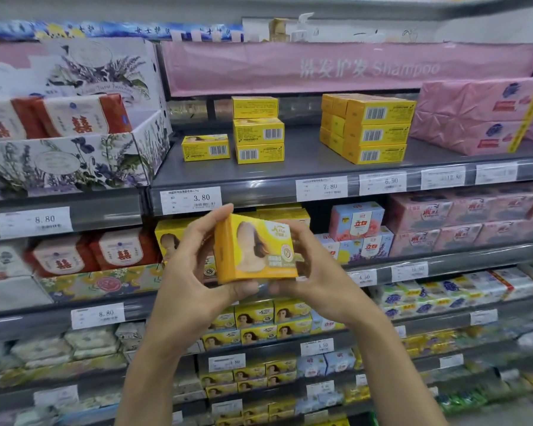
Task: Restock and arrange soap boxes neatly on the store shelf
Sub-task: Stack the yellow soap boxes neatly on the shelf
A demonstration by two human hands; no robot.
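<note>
Forearms up from the bottom of view, meeting mid-frame. Left hand (194, 272) wrapped round the left end of the yellow soap box (256, 250), fingers up along the narrow side, thumb under the bottom edge. Right hand (314, 272) curled round the right end, fingers mostly hidden behind the box, thumb at the lower edge. Neither hand open, both gripping the one box. Box held in the air in front of the shelving, printed face to camera, slightly tilted, touching no shelf.

Handling, as a judgement: small cardboard carton, likely light. Stiff enough to hold, but thin walls and corners dentable if squeezed. Glossy print, maybe a bit slick. Best taken by the two short ends, or pinched across the broad faces. One hand probably enough for placing.

Outward: grey shelf (290, 170) above the hands, only part filled. Towards its left edge a single yellow box (206, 147) lying flat, barcode side out. Just beside it a stack of three (258, 132). Well apart to the right, a fuller block of boxes (370, 129), three high. Bare gap between stack and block, a likely slot for the held box. Price tag (191, 199) on the front rail just above the left hand. Pink wrapped packs (486, 115) at the shelf's right end. Floral display carton (74, 155) past its left edge.
</note>
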